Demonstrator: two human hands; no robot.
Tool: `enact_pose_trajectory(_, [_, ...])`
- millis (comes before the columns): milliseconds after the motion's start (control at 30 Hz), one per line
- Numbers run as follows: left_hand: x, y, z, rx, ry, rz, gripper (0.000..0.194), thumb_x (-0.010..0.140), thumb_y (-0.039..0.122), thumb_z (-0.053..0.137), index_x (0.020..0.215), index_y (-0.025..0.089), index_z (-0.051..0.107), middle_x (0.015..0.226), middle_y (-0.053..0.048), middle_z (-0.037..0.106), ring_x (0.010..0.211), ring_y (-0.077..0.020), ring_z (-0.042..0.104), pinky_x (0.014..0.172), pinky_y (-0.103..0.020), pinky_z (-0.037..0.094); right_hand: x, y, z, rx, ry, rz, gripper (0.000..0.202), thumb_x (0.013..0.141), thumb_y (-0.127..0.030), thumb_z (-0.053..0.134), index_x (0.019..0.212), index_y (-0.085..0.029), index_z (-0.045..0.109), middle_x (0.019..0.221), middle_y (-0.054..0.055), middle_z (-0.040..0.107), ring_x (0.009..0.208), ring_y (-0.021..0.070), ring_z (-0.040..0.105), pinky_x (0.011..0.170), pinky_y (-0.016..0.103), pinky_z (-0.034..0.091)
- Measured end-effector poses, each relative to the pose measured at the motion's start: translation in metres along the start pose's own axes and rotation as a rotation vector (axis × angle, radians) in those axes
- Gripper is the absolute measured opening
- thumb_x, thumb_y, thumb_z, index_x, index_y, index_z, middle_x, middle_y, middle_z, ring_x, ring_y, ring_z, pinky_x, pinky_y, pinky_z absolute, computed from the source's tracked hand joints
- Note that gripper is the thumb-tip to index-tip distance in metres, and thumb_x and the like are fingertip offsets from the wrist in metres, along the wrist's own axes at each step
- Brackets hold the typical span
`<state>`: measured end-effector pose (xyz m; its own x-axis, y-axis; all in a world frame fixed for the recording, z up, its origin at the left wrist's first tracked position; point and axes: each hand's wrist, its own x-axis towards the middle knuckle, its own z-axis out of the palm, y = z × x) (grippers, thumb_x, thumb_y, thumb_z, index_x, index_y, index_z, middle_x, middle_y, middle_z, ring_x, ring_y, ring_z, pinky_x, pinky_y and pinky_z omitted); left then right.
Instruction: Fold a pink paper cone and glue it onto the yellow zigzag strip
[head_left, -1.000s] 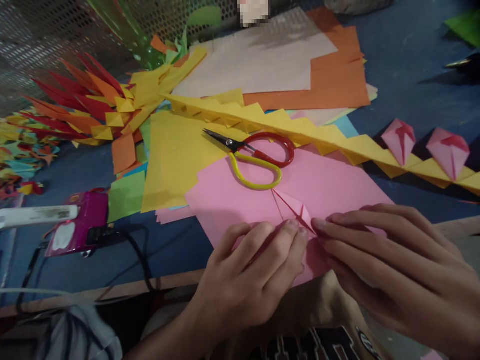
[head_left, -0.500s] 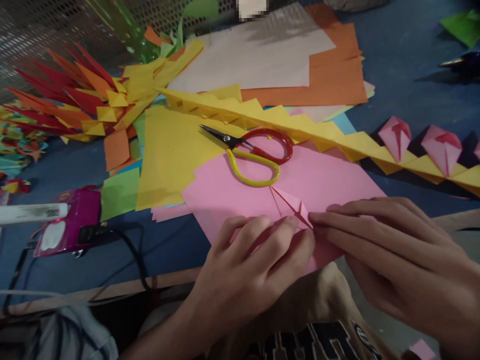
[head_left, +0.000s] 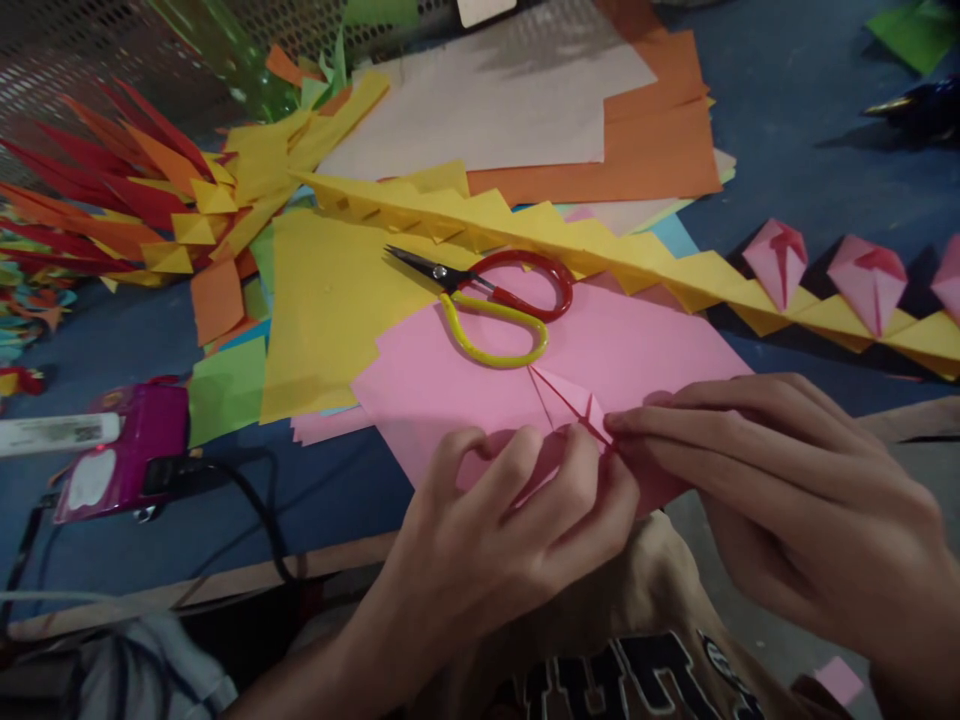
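A small folded piece of pink paper (head_left: pixel 570 392), its creases showing red, lies on large pink sheets (head_left: pixel 652 325). My left hand (head_left: pixel 510 520) bends over its near side, fingers curled with the tips down on it, covering that part. From the right, my right hand (head_left: pixel 780 480) keeps its fingers pressed together, the tips pinching the right corner of the same piece. Scissors (head_left: pixel 440 271) with one red and one yellow handle lie slightly open just beyond, the yellow loop close to the folded paper's far point.
A zigzag yellow paper strip (head_left: pixel 600 240) runs across behind, carrying pink folded pieces (head_left: pixel 866 280) at right. Red and orange paper spikes (head_left: pixel 127 180) stand far left. Yellow sheets (head_left: pixel 322 310), a white sheet (head_left: pixel 480 110) and a purple device (head_left: pixel 135 450) with a cable surround the workspace.
The view has shifted slightly, so everything on the table sits a little further left and up. My left fingers have moved slightly rightward along the folded paper; my right hand stays at its corner.
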<state>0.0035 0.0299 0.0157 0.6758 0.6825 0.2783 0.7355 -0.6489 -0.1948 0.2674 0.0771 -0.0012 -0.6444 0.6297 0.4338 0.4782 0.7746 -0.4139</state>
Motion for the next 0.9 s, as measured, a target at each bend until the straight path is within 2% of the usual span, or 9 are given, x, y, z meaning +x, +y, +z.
enact_pose_trajectory(133, [-0.001, -0.002, 0.002, -0.025, 0.048, -0.005, 0.034, 0.107, 0.029, 0.072, 0.141, 0.034, 0.074, 0.14, 0.005, 0.077, 0.122, -0.0243, 0.065, 0.097, -0.045, 0.051, 0.0, 0.0, 0.0, 0.008, -0.006, 0.004, 0.056, 0.09, 0.006, 0.052, 0.137, -0.019, 0.072, 0.145, 0.001, 0.074, 0.129, 0.0261, 0.066, 0.106, 0.048, 0.055])
enact_pose_trajectory(300, [-0.001, -0.004, -0.001, 0.038, 0.015, 0.031, 0.038, 0.106, 0.031, 0.075, 0.144, 0.034, 0.073, 0.144, 0.005, 0.074, 0.12, -0.0259, 0.068, 0.09, -0.044, 0.054, -0.001, 0.001, 0.002, 0.011, -0.008, -0.002, 0.06, 0.088, 0.007, 0.052, 0.14, -0.019, 0.07, 0.147, 0.0, 0.072, 0.131, 0.0264, 0.064, 0.107, 0.049, 0.054])
enact_pose_trajectory(500, [-0.005, -0.003, 0.001, 0.038, 0.018, 0.044, 0.054, 0.103, 0.028, 0.078, 0.151, 0.049, 0.064, 0.146, 0.005, 0.072, 0.121, -0.0299, 0.069, 0.09, -0.044, 0.058, 0.0, 0.002, 0.004, -0.028, -0.003, -0.008, 0.058, 0.09, 0.007, 0.052, 0.139, -0.018, 0.07, 0.143, 0.001, 0.074, 0.128, 0.0255, 0.065, 0.107, 0.048, 0.053])
enact_pose_trajectory(600, [-0.008, -0.006, 0.0, -0.022, 0.053, 0.017, 0.057, 0.105, 0.029, 0.077, 0.155, 0.051, 0.06, 0.145, 0.006, 0.073, 0.124, -0.0289, 0.069, 0.095, -0.045, 0.059, -0.001, 0.004, 0.005, -0.034, 0.01, -0.024, 0.056, 0.092, 0.006, 0.051, 0.139, -0.019, 0.07, 0.143, 0.001, 0.074, 0.129, 0.0251, 0.064, 0.108, 0.047, 0.052])
enact_pose_trajectory(667, [-0.009, -0.013, -0.002, -0.185, 0.075, -0.026, 0.053, 0.109, 0.024, 0.069, 0.157, 0.043, 0.058, 0.145, 0.005, 0.074, 0.129, -0.0257, 0.068, 0.103, -0.043, 0.059, -0.002, 0.006, 0.007, -0.04, 0.014, -0.04, 0.053, 0.094, 0.004, 0.052, 0.139, -0.019, 0.07, 0.143, 0.001, 0.074, 0.129, 0.0249, 0.064, 0.107, 0.046, 0.052])
enact_pose_trajectory(767, [-0.006, -0.025, -0.007, -0.383, 0.12, -0.127, 0.041, 0.113, 0.012, 0.056, 0.152, 0.023, 0.062, 0.144, -0.004, 0.076, 0.134, -0.0225, 0.067, 0.114, -0.041, 0.056, -0.001, 0.006, 0.008, -0.067, 0.018, -0.068, 0.047, 0.097, 0.003, 0.052, 0.135, -0.019, 0.071, 0.141, 0.001, 0.075, 0.126, 0.0251, 0.064, 0.105, 0.045, 0.051])
enact_pose_trajectory(833, [-0.002, -0.03, -0.006, -0.345, 0.079, -0.128, 0.038, 0.114, 0.014, 0.054, 0.151, 0.019, 0.063, 0.149, -0.004, 0.074, 0.136, -0.025, 0.066, 0.114, -0.044, 0.055, 0.0, 0.004, 0.009, -0.126, 0.031, -0.107, 0.045, 0.097, 0.004, 0.054, 0.132, -0.017, 0.072, 0.138, 0.001, 0.076, 0.123, 0.0263, 0.065, 0.103, 0.047, 0.05])
enact_pose_trajectory(900, [0.001, -0.031, -0.004, -0.272, 0.005, -0.057, 0.038, 0.116, 0.023, 0.055, 0.153, 0.02, 0.062, 0.155, -0.002, 0.071, 0.139, -0.0279, 0.065, 0.11, -0.047, 0.055, 0.0, 0.001, 0.01, -0.21, 0.034, -0.157, 0.046, 0.095, 0.006, 0.055, 0.133, -0.014, 0.072, 0.138, 0.003, 0.077, 0.121, 0.0285, 0.065, 0.102, 0.049, 0.05])
